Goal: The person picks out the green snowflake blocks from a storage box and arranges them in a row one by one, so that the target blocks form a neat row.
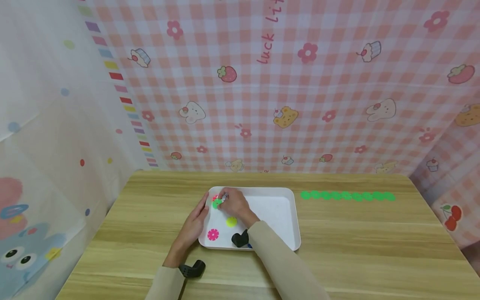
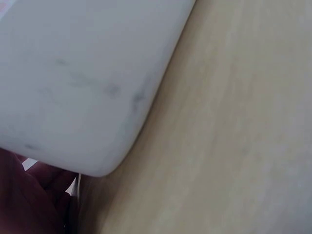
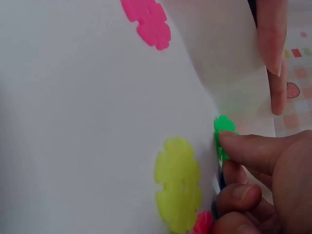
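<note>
A white tray (image 1: pixel 271 208) stands on the table, and my left hand (image 1: pixel 195 223) grips its left wall. The right wrist view shows left fingers (image 3: pixel 273 39) along the rim. Inside the tray's far left corner, my right hand (image 1: pixel 235 205) pinches a green notched snowflake disc (image 3: pixel 224 124) between thumb and fingertips. A dark blue piece partly shows behind those fingers. Nearby in the tray lie a yellow disc (image 1: pixel 231 221) and a pink disc (image 1: pixel 213 234). Another pink disc (image 3: pixel 203 223) peeks out beside the yellow one in the right wrist view.
A row of several linked green discs (image 1: pixel 346 196) lies right of the tray on the wooden table (image 1: pixel 356 258). My right sleeve (image 1: pixel 283 260) crosses the tray's near edge, with a blue bit partly hidden there. A checked cloth (image 1: pixel 318 96) hangs behind the table.
</note>
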